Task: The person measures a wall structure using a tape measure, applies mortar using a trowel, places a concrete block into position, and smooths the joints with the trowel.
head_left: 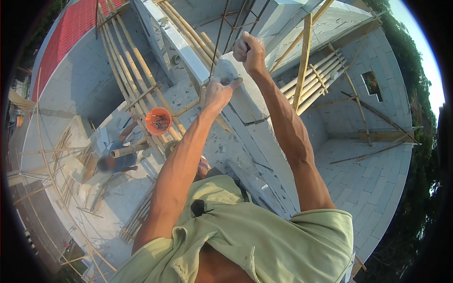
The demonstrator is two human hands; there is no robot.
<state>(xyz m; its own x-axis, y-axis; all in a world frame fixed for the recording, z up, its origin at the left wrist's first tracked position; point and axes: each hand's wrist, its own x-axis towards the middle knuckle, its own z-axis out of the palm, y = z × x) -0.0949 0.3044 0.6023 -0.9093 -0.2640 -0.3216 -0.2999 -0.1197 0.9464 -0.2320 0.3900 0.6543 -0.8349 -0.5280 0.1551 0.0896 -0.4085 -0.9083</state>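
My right hand (250, 51) is raised just above the far end of a pale block wall (247, 101). Its fingers are curled into a fist with the thumb on top, and whatever lies inside is hidden. Lower and to the left, my left hand (221, 93) is at the wall's left edge, its fingers bent and its thumb stretched across toward the block. What it grips, if anything, does not show. Whitish dust coats the fingers of both hands. A thin dark rod (218, 42) comes down close beside my left hand.
Bamboo poles (137, 61) form scaffolding on the left, with an orange bucket (158, 121) of dark material on them. A co-worker (115, 158) is below there. Rebar (240, 21) rises ahead. A wooden prop (304, 61) and lashed poles (314, 82) stand right.
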